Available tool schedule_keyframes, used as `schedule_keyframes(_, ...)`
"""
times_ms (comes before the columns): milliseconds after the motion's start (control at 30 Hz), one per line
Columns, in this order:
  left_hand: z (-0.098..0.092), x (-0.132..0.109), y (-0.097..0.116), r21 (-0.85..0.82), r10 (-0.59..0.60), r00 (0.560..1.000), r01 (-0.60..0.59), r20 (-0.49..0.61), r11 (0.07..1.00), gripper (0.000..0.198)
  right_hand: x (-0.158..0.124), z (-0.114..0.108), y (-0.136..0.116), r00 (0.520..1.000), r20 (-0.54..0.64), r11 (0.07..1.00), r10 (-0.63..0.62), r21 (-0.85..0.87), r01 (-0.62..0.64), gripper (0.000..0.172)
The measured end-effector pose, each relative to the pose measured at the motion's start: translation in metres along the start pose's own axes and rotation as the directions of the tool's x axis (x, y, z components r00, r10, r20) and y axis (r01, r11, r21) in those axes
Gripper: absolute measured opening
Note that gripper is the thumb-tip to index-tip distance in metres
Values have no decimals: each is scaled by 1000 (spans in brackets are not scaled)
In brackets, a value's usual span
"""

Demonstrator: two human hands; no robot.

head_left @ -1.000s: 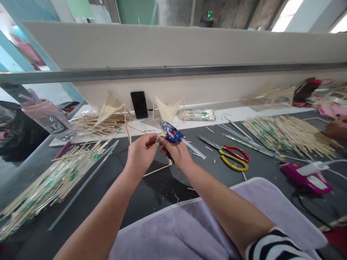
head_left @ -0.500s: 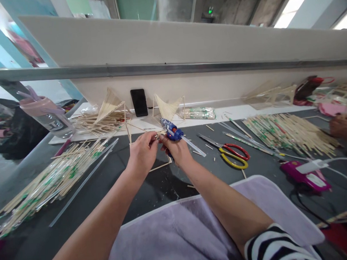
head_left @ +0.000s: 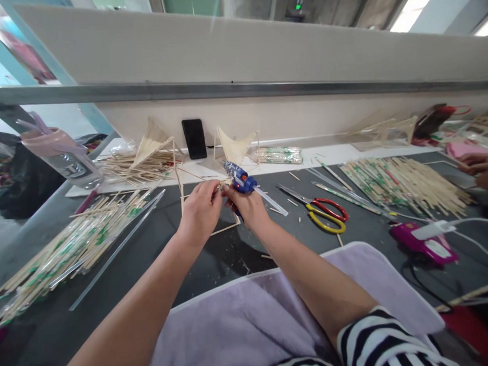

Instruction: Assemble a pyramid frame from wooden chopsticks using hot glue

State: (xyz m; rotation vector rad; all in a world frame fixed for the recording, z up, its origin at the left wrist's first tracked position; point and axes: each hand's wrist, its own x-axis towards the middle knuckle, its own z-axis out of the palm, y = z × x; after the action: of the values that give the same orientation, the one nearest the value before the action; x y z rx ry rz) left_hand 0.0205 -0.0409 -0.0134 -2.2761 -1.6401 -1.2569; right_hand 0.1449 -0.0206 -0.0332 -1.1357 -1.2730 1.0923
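Head view: from where I stand, the right hand (head_left: 250,205) is wrapped around a blue glue gun (head_left: 244,183); just left of it, the left hand (head_left: 200,209) bunches its fingertips, on what I cannot tell. The gun looks light and rigid, best held by its handle, clear of a probably hot nozzle. Below it, the thin stick frame (head_left: 225,228) seems fragile. Well left of the gun, a bottle (head_left: 67,158) bears lettering too partial to read; far right, a purple adapter's (head_left: 408,238) label is illegible.
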Motion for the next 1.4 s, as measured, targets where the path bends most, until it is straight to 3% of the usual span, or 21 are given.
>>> schedule_keyframes(500,3,-2,-1,34,21,1000,-20,-24,999,19,-4,-1,-3,1000,14,997,-17,75,16,27)
schedule_keyframes(1400,5,-3,-4,64,50,999,-49,-20,997,21,-3,2,-8,999,-11,999,47,-11,-48,23)
